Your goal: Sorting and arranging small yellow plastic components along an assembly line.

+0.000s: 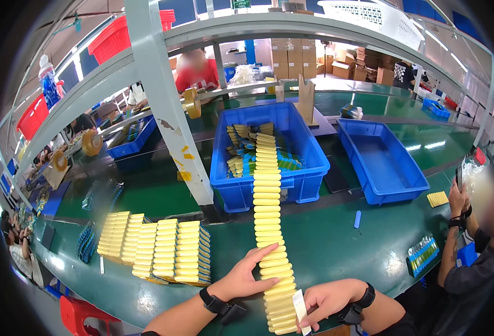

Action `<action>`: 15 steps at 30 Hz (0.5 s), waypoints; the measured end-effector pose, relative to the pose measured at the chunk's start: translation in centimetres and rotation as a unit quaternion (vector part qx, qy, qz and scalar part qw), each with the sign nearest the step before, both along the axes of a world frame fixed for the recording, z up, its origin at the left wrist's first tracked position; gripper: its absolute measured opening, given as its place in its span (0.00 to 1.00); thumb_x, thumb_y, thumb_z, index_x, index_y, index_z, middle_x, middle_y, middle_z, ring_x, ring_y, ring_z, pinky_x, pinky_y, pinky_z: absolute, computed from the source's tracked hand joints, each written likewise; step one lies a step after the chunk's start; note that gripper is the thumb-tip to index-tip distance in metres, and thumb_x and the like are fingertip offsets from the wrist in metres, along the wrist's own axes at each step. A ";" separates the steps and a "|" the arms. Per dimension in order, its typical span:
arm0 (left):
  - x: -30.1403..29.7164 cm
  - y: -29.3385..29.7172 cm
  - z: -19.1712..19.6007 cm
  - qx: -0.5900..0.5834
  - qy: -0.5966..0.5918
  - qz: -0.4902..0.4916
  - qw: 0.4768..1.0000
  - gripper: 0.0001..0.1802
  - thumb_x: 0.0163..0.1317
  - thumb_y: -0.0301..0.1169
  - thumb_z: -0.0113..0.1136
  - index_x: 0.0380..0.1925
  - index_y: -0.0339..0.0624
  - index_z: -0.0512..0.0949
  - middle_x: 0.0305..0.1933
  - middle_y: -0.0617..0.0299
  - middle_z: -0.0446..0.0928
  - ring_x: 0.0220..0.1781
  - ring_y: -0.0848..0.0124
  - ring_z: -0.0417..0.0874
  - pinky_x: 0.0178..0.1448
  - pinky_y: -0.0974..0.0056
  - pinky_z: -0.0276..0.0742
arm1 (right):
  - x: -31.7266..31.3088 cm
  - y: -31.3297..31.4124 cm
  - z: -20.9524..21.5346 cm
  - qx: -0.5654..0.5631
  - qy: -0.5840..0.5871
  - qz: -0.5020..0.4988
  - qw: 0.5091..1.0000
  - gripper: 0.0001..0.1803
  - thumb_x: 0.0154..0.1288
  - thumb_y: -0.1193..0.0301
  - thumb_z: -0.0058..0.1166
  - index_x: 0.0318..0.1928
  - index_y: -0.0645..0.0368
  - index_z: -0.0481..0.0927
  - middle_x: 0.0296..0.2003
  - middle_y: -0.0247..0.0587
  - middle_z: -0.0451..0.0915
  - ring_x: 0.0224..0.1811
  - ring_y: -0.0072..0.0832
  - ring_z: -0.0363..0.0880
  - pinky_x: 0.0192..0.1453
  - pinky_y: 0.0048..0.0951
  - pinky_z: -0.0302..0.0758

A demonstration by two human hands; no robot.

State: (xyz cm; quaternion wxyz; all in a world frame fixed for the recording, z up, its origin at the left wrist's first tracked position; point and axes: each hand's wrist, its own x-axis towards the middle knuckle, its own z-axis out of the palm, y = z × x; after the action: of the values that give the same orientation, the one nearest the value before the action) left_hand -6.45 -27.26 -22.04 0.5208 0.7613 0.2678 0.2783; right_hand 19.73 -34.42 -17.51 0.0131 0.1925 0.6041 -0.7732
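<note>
From the head camera we see our left hand [246, 278] lying open against the left side of a long row of yellow packs [269, 235] that runs from the near table edge to the blue bin [269, 185]. Our right hand [328, 301] pinches a white slip [301, 311] at the row's near end. Stacked yellow packs [157, 249] sit to the left.

Both hands [247, 277] low, fingers spread (wrist-strapped)
</note>
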 end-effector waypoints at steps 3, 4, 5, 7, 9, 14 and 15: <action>0.5 0.1 0.1 -0.004 0.014 0.002 1.000 0.48 0.62 0.30 0.75 0.80 0.43 0.60 0.73 0.51 0.66 0.76 0.61 0.68 0.80 0.58 0.62 | 0.1 -0.3 -1.5 0.000 0.037 -0.002 0.999 0.16 0.78 0.62 0.56 0.47 0.65 0.87 0.35 0.33 0.87 0.30 0.17 0.81 0.33 0.20 0.75; 0.6 0.1 0.0 -0.005 0.014 0.002 1.000 0.48 0.62 0.30 0.75 0.80 0.43 0.60 0.73 0.51 0.66 0.76 0.61 0.68 0.80 0.58 0.62 | 0.2 -0.2 -1.7 -0.010 0.011 0.019 1.000 0.16 0.78 0.63 0.56 0.46 0.65 0.87 0.34 0.34 0.86 0.30 0.17 0.81 0.34 0.22 0.76; 0.7 0.1 0.0 0.000 0.021 0.004 1.000 0.49 0.61 0.31 0.75 0.80 0.43 0.59 0.73 0.50 0.66 0.76 0.61 0.68 0.80 0.58 0.62 | 0.3 -0.1 -1.8 -0.021 -0.016 0.039 0.999 0.16 0.78 0.63 0.56 0.46 0.66 0.86 0.33 0.34 0.86 0.30 0.17 0.81 0.34 0.23 0.77; 0.6 0.1 -0.4 0.004 0.026 0.005 1.000 0.49 0.61 0.31 0.75 0.80 0.44 0.59 0.72 0.50 0.66 0.75 0.60 0.69 0.79 0.58 0.63 | 0.5 0.6 -0.7 -0.013 -0.045 0.094 0.994 0.15 0.78 0.65 0.56 0.46 0.66 0.86 0.33 0.35 0.85 0.30 0.18 0.82 0.36 0.24 0.78; 0.4 0.1 -1.0 -0.013 0.018 0.028 0.999 0.50 0.60 0.33 0.76 0.80 0.44 0.58 0.72 0.48 0.67 0.75 0.59 0.69 0.79 0.58 0.63 | 0.9 1.0 -0.2 -0.006 -0.073 0.150 0.986 0.14 0.78 0.66 0.57 0.46 0.67 0.86 0.32 0.36 0.85 0.31 0.19 0.82 0.37 0.25 0.78; 0.5 -0.1 -0.4 0.030 0.025 0.029 0.999 0.51 0.59 0.35 0.76 0.79 0.42 0.59 0.70 0.46 0.69 0.74 0.54 0.69 0.78 0.53 0.62 | 0.3 1.7 -1.5 0.409 0.102 -0.401 0.813 0.12 0.69 0.76 0.64 0.52 0.58 0.88 0.40 0.40 0.83 0.37 0.28 0.81 0.41 0.28 0.78; 0.6 -0.1 -0.4 0.047 0.021 0.036 0.998 0.52 0.58 0.38 0.76 0.79 0.42 0.59 0.68 0.45 0.71 0.72 0.51 0.69 0.78 0.50 0.62 | -0.1 1.8 -1.8 0.409 0.101 -0.400 0.814 0.12 0.69 0.76 0.64 0.52 0.58 0.88 0.40 0.40 0.83 0.37 0.28 0.81 0.41 0.28 0.78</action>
State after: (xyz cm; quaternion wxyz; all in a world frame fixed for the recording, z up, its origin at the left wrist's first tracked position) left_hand -5.85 -27.34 -22.43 0.4682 0.7806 0.2923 0.2932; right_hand 19.60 -32.57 -19.31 -0.4387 0.3254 0.7323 -0.4068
